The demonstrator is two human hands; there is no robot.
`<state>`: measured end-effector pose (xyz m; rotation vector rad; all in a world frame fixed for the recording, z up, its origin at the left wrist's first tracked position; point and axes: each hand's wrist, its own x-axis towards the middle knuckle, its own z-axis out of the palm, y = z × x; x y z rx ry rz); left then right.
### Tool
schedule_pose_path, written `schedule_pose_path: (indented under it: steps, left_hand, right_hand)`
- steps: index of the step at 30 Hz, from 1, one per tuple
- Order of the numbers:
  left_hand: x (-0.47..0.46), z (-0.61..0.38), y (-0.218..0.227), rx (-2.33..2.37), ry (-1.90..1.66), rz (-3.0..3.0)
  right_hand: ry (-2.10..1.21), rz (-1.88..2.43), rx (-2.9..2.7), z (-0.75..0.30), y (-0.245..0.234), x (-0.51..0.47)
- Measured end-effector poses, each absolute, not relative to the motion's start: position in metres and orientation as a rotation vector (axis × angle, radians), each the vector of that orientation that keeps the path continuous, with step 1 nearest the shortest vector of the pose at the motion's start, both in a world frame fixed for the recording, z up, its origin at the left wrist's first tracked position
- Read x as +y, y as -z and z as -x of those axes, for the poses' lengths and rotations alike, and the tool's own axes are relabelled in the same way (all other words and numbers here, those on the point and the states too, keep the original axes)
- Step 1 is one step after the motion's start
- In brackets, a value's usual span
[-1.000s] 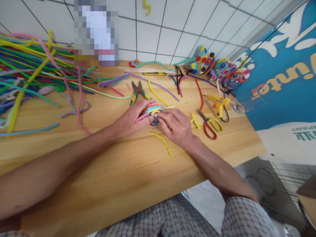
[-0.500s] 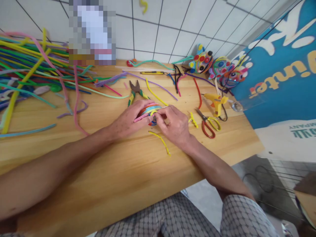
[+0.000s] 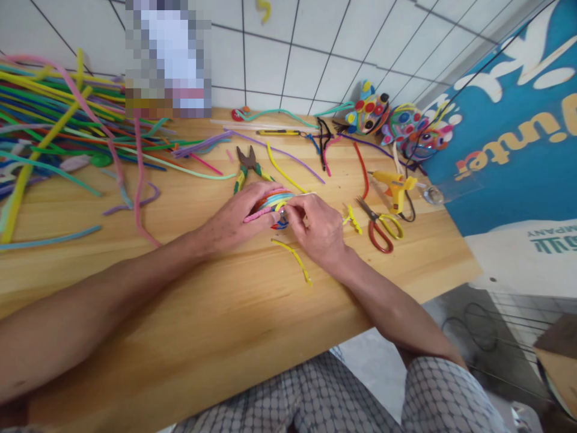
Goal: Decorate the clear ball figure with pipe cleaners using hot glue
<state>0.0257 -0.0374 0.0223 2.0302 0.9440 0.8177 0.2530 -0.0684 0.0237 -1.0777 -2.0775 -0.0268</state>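
My left hand (image 3: 241, 210) is wrapped round a rounded craft piece wound with coloured pipe cleaners (image 3: 276, 199), in pink, orange, light blue and yellow. At its right side my right hand (image 3: 315, 225) is closed in a pinch against a yellow strand. Whether the fingertips grip that strand or something smaller is hidden. Below the hands lies a short yellow pipe cleaner piece (image 3: 295, 260). Green and yellow pliers (image 3: 246, 165) rest jaws-away just behind my left hand. A twisted yellow piece (image 3: 353, 220) lies right of my right hand.
Scissors (image 3: 378, 225) and a yellow glue gun (image 3: 394, 187) lie to the right. A heap of pipe cleaners (image 3: 49, 126) covers the back left. Several decorated craft pieces (image 3: 367, 113) stand at the back right, near a yellow utility knife (image 3: 278, 132). The wooden table's front edge (image 3: 288, 368) is near my lap.
Very little differs. My right hand's fingertips have shifted slightly at the side of the craft piece, while my left hand keeps its hold.
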Motion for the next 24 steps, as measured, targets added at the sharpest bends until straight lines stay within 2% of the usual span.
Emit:
schedule_pose_path:
  steps: [8, 24]
  left_hand:
    - [-0.0373, -0.027, -0.023, 0.914, -0.831, -1.998]
    - [-0.037, -0.0289, -0.0234, 0.911, -0.855, -2.043]
  right_hand:
    - [0.096, 1.048, -2.062, -0.2514, -0.0233, -0.0684]
    - [-0.656, 1.102, -1.726, -0.2532, -0.0164, -0.0638]
